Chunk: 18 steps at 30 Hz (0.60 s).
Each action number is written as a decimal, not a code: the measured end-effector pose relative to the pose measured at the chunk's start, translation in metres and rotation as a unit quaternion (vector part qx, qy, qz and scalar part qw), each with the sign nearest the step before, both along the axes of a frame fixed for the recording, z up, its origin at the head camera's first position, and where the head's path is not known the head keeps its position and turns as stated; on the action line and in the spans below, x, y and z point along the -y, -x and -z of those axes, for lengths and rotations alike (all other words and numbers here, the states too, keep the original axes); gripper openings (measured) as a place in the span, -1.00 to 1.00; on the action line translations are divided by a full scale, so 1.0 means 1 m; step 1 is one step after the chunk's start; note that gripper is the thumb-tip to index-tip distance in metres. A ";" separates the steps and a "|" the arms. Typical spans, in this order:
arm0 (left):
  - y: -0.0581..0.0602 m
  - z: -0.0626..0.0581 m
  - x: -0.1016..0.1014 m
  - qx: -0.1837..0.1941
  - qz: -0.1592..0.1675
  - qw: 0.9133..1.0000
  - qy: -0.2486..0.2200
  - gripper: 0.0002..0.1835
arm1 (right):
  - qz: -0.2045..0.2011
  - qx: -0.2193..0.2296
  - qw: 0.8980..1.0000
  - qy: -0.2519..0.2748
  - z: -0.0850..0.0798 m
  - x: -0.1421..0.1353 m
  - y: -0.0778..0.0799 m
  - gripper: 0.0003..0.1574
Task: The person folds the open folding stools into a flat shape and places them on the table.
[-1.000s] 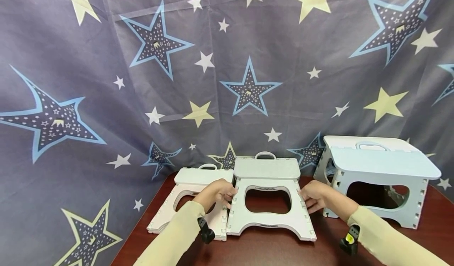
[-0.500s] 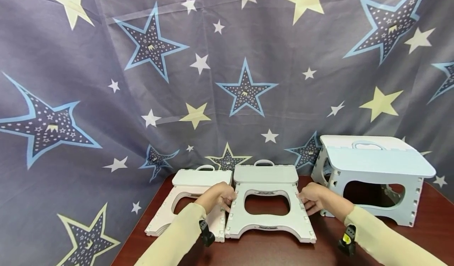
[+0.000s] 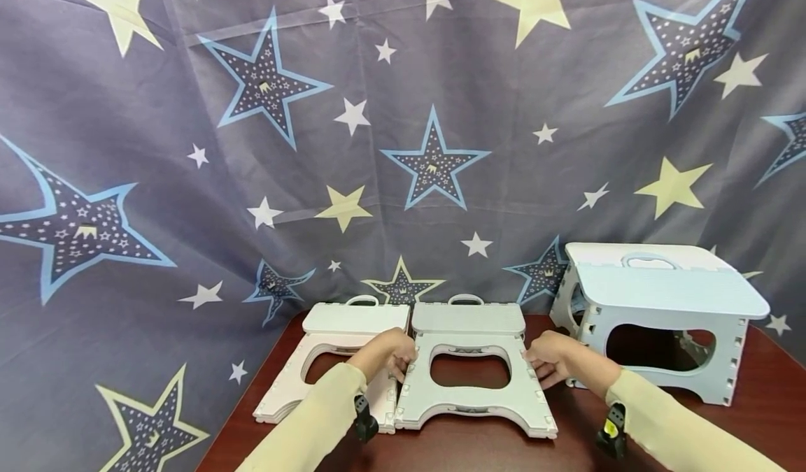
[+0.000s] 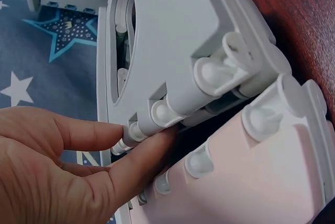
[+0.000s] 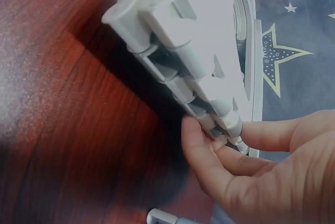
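Note:
A folded light-grey folding stool (image 3: 469,388) lies close over the table, its handle end toward the curtain. My left hand (image 3: 398,352) pinches its left edge; in the left wrist view, the thumb is on top and the fingers (image 4: 152,156) reach into the gap below. On the opposite edge my right hand (image 3: 549,357) grips the stool too, thumb above and fingertips (image 5: 192,130) underneath. Right beside it on the left is a pale-pink folding stool (image 3: 296,360), also folded flat and partly hidden by my left hand and forearm.
At the right a light-blue folding stool (image 3: 667,287) stands unfolded, close to my right hand. The dark red wooden table (image 3: 466,451) carries all the stools. A grey star-patterned curtain (image 3: 378,248) hangs right behind the table.
The far, handle end of the grey stool has come down, level with the pink stool, with both hands staying on its sides. The head view has shifted slightly.

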<state>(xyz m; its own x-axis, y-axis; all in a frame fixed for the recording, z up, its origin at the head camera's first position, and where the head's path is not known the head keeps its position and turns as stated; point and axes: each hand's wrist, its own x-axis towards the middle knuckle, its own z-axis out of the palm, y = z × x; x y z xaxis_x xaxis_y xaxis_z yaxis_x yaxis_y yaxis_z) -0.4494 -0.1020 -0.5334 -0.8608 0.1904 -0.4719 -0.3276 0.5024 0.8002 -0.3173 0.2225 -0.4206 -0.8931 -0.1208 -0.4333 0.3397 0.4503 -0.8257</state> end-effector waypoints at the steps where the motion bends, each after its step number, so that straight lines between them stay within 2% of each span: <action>1: -0.005 -0.006 -0.002 -0.007 -0.004 1.000 0.010 -0.71 | 0.000 -0.001 1.000 0.000 0.000 0.000 0.000 -0.59; 3: -0.030 -0.036 -0.010 -0.018 -0.007 0.999 0.034 -0.66 | 0.001 -0.002 1.000 0.000 0.001 -0.001 0.000 -0.61; 5: -0.067 -0.075 -0.018 -0.026 -0.009 0.998 0.051 -0.66 | 0.001 -0.001 1.000 -0.001 0.005 -0.001 0.000 -0.66; 6: -0.082 -0.091 -0.021 -0.029 -0.012 0.998 0.053 -0.65 | 0.001 0.000 1.000 -0.001 0.006 -0.001 0.000 -0.69; 8: -0.101 -0.110 -0.026 -0.031 -0.011 0.998 0.056 -0.70 | 0.004 0.001 1.000 -0.002 0.009 -0.002 0.000 -0.75; 9: -0.107 -0.116 -0.028 -0.030 -0.011 0.998 0.055 -0.71 | 0.005 0.001 1.000 -0.001 0.010 -0.002 0.000 -0.78; 11: -0.110 -0.121 -0.030 -0.025 -0.016 0.998 0.056 -0.68 | 0.007 0.000 1.000 0.000 0.012 -0.003 -0.001 -0.83; 15: -0.107 -0.121 -0.031 -0.039 -0.020 0.996 0.073 -0.61 | 0.008 -0.007 1.000 0.001 0.011 -0.003 0.000 -0.83; 18: -0.105 -0.121 -0.030 -0.065 -0.010 0.993 0.101 -0.73 | 0.008 -0.009 1.000 -0.002 0.008 -0.002 0.001 -0.79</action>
